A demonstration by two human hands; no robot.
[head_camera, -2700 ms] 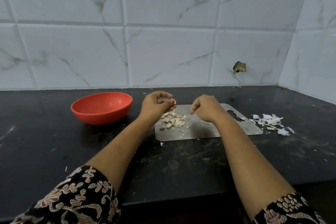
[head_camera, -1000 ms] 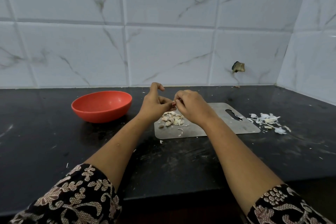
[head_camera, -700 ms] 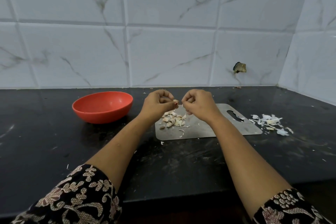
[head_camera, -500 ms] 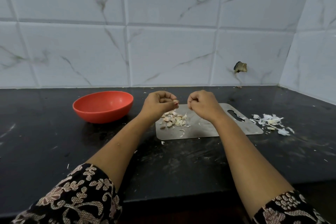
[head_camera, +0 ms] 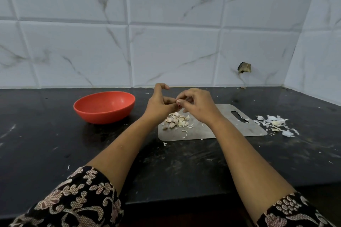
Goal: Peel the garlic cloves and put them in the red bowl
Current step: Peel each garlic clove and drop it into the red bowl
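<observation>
My left hand [head_camera: 160, 103] and my right hand [head_camera: 198, 105] meet above a steel cutting board [head_camera: 221, 129]. Between their fingertips is one small garlic clove [head_camera: 178, 102], pinched by both hands; most of it is hidden by my fingers. My left index finger is raised and curled. A small heap of garlic cloves [head_camera: 176, 120] with bits of skin lies on the board's left part, just under my hands. The red bowl [head_camera: 104, 107] stands on the black counter to the left of my left hand, and it looks empty.
A pile of white garlic skins [head_camera: 275, 123] lies on the counter right of the board. Loose skin flakes dot the black counter [head_camera: 55, 153]. A tiled wall runs behind, with a corner wall at the right and a dark patch [head_camera: 244, 67] on it.
Half a second ago my hands were apart, each curled. They have come together again and both now pinch the clove, with my left index finger lifted.
</observation>
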